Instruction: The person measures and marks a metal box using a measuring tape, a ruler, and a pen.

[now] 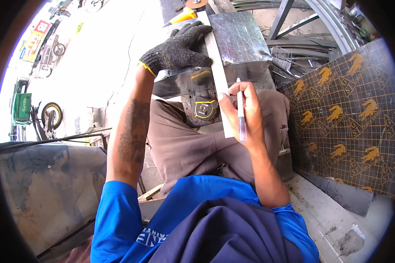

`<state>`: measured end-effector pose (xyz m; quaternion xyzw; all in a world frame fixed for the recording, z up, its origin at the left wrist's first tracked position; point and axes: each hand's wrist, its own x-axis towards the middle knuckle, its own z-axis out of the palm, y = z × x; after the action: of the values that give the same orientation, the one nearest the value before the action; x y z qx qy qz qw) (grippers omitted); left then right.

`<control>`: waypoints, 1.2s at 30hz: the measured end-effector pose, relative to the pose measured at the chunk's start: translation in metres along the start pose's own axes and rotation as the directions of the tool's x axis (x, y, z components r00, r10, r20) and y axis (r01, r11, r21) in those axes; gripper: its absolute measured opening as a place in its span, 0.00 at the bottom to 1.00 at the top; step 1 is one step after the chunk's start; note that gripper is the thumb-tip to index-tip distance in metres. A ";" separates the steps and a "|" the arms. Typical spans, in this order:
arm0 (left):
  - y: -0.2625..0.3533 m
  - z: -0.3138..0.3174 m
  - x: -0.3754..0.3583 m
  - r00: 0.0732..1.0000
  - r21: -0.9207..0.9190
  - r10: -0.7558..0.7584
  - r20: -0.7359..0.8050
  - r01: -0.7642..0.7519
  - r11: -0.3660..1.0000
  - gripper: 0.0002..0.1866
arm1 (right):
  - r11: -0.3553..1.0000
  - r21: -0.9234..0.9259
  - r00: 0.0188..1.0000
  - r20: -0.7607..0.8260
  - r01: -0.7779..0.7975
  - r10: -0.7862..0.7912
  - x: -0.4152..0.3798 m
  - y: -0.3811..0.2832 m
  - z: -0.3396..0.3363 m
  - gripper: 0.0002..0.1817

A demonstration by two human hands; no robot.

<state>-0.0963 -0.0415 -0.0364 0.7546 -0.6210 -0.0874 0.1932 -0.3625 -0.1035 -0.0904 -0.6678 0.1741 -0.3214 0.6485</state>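
Note:
My left hand (180,48), in a dark knit glove with a yellow cuff, lies with fingers spread against a long pale flat strip (221,87). Its fingertips and thumb press on the strip's left edge. The strip runs across a shiny sheet-metal piece (239,37) and reaches back over my lap. Bare, my right hand (249,111) is closed around a pen (241,105) with a clear purplish barrel, its tip pointing up and away from me. The right thumb rests at the strip's near part. A black and yellow tape measure (205,109) sits left of the strip.
Beyond the sheet metal are an orange-yellow tapered object (183,16) and a round brown disc (196,3). A dark printed board (342,118) leans at the right. Metal bars (278,19) crowd the far right. A motorbike with a green box (23,107) stands left.

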 end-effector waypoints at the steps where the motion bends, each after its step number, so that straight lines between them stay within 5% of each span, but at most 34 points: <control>1: 0.000 0.000 0.000 1.000 -0.001 0.000 -0.001 0.000 1.000 0.48 | 0.998 -0.040 0.998 -0.039 0.056 -0.058 0.000 0.001 0.000 0.13; 4: 0.003 -0.002 -0.001 1.000 0.010 -0.006 0.017 0.006 1.000 0.47 | 0.997 0.016 0.997 0.011 -0.070 0.070 -0.002 -0.002 -0.003 0.13; 36: 0.014 -0.006 -0.002 0.998 -0.022 -0.060 0.009 0.060 0.998 0.51 | 0.986 0.147 0.997 -0.015 -0.077 0.080 -0.001 -0.001 -0.002 0.12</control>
<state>-0.1071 -0.0408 -0.0252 0.7703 -0.5979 -0.1031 0.1962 -0.3649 -0.1042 -0.0898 -0.6076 0.1830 -0.3144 0.7061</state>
